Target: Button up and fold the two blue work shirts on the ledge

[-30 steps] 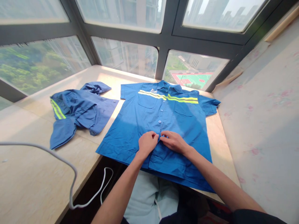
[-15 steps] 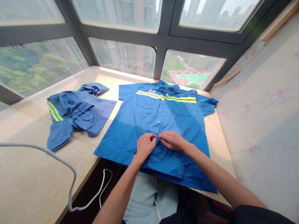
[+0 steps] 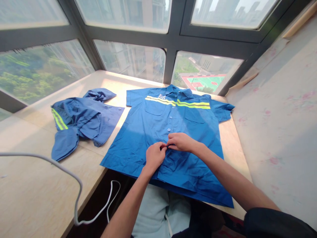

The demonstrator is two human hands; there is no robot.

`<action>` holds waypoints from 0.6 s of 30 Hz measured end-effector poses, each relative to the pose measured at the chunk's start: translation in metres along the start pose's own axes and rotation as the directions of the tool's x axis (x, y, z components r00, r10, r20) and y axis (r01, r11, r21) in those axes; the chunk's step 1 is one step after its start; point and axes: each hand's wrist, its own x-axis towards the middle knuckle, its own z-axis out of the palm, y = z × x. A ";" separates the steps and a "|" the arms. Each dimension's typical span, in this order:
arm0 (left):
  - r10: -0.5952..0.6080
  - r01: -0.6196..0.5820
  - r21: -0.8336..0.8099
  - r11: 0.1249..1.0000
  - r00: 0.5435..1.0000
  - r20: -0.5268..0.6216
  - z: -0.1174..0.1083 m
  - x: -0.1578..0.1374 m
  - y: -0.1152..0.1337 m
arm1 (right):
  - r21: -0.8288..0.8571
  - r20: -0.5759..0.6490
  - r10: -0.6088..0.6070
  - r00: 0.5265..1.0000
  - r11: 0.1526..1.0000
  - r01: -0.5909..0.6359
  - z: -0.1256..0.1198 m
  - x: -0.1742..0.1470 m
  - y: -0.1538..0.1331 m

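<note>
Head view: blue short-sleeved work shirt (image 3: 138,138) laid out face up on the windowsill (image 3: 32,191). Collar (image 3: 179,91) toward the far edge, under the window frame (image 3: 170,41); one sleeve reaches just beside the wallpapered wall (image 3: 277,132) at the right edge. Hem runs past the near edge at the middle.

Grip: left hand (image 3: 155,155) and right hand (image 3: 182,142) both pinching the front placket, fingertips meeting on one small fold of cloth. Contact point sits just below the lowest visible button (image 3: 168,130), well above the hem. Rest of the shirt spreads flat to both sides of the grip and beyond it to the collar; lower front is wrinkled. Can't tell if a button is between the fingers, they cover it.

Two-tone reflective stripes (image 3: 194,104) cross the chest, well beyond the hands. White chest print (image 3: 162,96) above them, left half of the view.

Second blue shirt (image 3: 86,117), crumpled, on the left part of the sill, apart from the hands; yellow-striped piece at its left side. White cable (image 3: 80,190) crosses the sill's left side and drops over the near edge. Pale trousers (image 3: 150,211) below that edge, dark sleeve (image 3: 277,224) on the right arm.
</note>
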 end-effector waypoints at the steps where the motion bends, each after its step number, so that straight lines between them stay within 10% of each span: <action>1: -0.005 0.005 -0.008 1.000 1.000 0.002 0.000 0.000 0.000 | -0.010 -0.022 -0.014 1.000 1.000 0.014 0.001 -0.001 0.001; 18: -0.083 0.083 -0.083 0.993 0.997 -0.002 -0.001 0.003 0.006 | 0.212 -0.280 -0.089 0.956 0.965 0.152 0.026 -0.016 0.003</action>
